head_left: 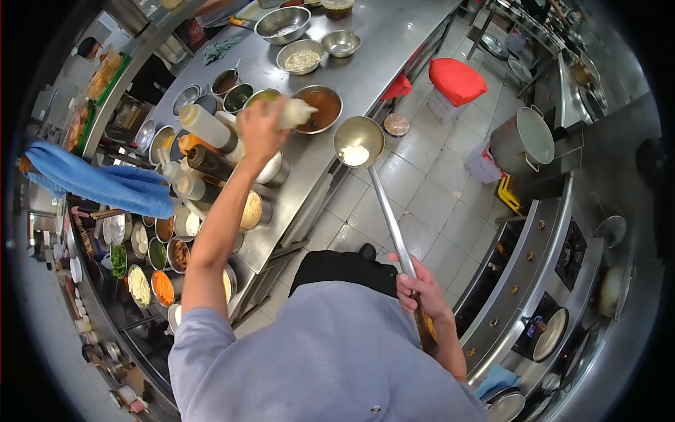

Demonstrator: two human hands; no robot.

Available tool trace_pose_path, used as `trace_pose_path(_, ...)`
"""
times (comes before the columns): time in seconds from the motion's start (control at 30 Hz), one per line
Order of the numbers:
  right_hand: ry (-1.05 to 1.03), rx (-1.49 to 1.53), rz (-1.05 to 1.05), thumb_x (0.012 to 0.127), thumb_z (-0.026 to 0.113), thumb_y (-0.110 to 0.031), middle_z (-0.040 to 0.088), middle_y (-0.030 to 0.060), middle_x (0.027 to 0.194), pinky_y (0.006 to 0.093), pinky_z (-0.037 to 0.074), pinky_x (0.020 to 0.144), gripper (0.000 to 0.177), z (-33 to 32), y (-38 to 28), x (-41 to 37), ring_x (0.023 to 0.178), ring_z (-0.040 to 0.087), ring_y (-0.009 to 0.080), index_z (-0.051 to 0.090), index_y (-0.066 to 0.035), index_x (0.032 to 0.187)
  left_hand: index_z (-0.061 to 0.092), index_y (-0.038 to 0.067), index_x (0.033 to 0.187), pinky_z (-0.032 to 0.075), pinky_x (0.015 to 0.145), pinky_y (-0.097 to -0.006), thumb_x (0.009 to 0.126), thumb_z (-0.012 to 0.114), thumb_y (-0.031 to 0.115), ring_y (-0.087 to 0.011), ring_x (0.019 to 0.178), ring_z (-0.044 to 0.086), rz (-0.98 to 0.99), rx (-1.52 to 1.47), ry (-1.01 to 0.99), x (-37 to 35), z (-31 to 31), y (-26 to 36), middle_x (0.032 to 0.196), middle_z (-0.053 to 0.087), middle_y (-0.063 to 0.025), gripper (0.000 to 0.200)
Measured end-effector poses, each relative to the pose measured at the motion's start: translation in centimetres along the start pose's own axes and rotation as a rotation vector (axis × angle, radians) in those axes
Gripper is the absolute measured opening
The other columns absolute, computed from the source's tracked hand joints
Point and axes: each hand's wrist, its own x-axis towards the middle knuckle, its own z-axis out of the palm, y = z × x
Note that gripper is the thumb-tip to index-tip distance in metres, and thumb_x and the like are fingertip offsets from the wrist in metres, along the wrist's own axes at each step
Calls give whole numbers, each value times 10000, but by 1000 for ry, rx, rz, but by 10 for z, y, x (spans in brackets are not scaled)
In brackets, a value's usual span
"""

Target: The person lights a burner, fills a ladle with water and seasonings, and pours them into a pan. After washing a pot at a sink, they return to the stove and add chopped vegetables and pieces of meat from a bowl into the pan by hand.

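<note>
My left hand (pixel 261 130) is wrapped round a pale squeeze bottle (pixel 295 114), tilted sideways over the steel counter (pixel 394 42) and slightly blurred. Just beyond the bottle is a steel bowl of brown liquid (pixel 325 102). Other squeeze bottles (pixel 204 125) stand beside my left wrist. Low on the right, my right hand (pixel 420 285) grips the handle of a long metal ladle (pixel 390 218). The ladle's bowl (pixel 360 130) is past the counter's edge, above the floor, with a small heap of something white in it.
Containers of chopped ingredients (pixel 164 287) line the left side, near a hanging blue towel (pixel 98 179). A red-covered stool or box (pixel 457 81) and a large pot (pixel 522 141) stand to the right. The stove (pixel 538 281) is at lower right. Another person (pixel 90 49) is at upper left.
</note>
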Motion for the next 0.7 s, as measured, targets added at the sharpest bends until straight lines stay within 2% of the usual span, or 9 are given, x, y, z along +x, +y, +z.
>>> trace_pose_path(0.03, -3, -1, 4, 952, 531, -133, 404, -2, 682, 242, 374, 433, 481, 0, -1, 1, 458, 418, 75, 389, -69, 1408, 477, 200, 1386, 406, 953, -486, 705, 734, 157, -309, 1081, 543, 133, 99, -148, 11, -10, 19, 1183, 539, -150, 729)
trace_pose_path(0.1, -14, -8, 9, 952, 529, -133, 402, -4, 685, 242, 374, 433, 480, 0, -3, 5, 461, 420, 73, 389, -69, 1407, 507, 186, 1359, 408, 956, -471, 796, 638, 147, -292, 1092, 540, 422, 277, -119, 20, 4, 32, 1164, 553, -121, 579)
trace_pose_path(0.2, -43, 13, 2, 954, 526, -135, 406, -4, 696, 241, 372, 432, 475, 0, -3, 10, 466, 423, 70, 392, -71, 1406, 542, 150, 1305, 394, 977, -452, 836, 590, 172, -275, 1103, 541, 626, 384, -166, 31, 5, 57, 1143, 559, -94, 472)
trace_pose_path(0.33, -21, 30, -10, 953, 528, -143, 388, -18, 672, 232, 353, 413, 482, 0, -1, 13, 450, 414, 59, 402, -62, 1410, 572, 113, 1207, 365, 994, -409, 830, 597, 194, -251, 1073, 560, 650, 406, -222, 37, 4, 76, 1104, 563, -92, 387)
trace_pose_path(0.7, -97, 90, 17, 966, 506, -141, 399, -6, 703, 242, 365, 430, 458, -23, 4, 12, 469, 420, 66, 393, -71, 1404, 609, 75, 1091, 380, 919, -388, 823, 603, 189, -237, 989, 605, 640, 434, -277, 35, 2, 80, 982, 576, -82, 291)
